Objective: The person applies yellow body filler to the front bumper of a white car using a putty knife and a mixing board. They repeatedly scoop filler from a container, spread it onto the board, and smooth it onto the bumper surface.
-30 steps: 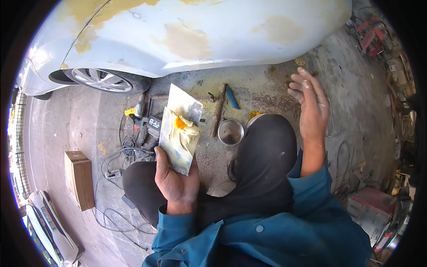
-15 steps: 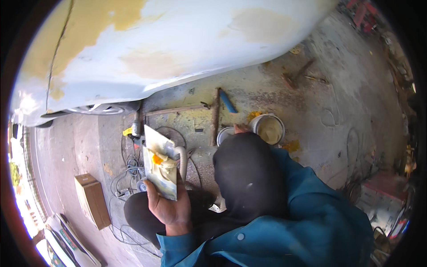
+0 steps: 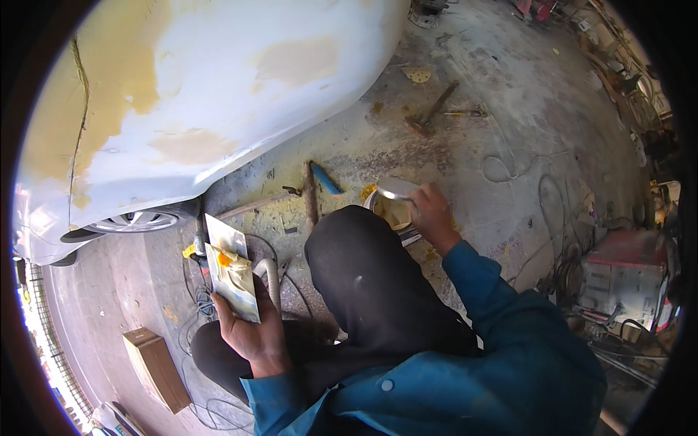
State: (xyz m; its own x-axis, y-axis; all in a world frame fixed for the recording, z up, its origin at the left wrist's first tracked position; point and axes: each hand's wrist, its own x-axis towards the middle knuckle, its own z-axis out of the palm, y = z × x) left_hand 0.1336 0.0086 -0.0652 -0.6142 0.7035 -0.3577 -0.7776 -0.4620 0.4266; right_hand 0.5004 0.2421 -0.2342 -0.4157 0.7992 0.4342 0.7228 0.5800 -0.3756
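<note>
My left hand [image 3: 254, 338] is closed around a flat mixing board [image 3: 243, 298], held tilted above my left knee. Pale putty [image 3: 238, 276] is smeared on it, with an orange dab [image 3: 225, 259] on top. Behind its upper end shows another flat, whitish piece [image 3: 227, 234], partly covered. Beyond my right knee, my right hand [image 3: 434, 214] grips a round, shiny can lid [image 3: 396, 189] by its near right edge. That lid is tilted just over an open can [image 3: 411, 236] of beige putty, whose near left side is hidden by my knee.
A white car body with tan filler patches [image 3: 218, 94] and a wheel [image 3: 142, 220] stands at far left. On the floor lie a blue tool [image 3: 325, 179], a hammer [image 3: 434, 109], cables and a cardboard box [image 3: 160, 374]. A grey hose [image 3: 270, 280] rises beside my left hand.
My right hand, mostly hidden behind my knee before, has come into sight and moved right, bringing the lid up over the can. The left hand still holds the board. The view has shifted.
</note>
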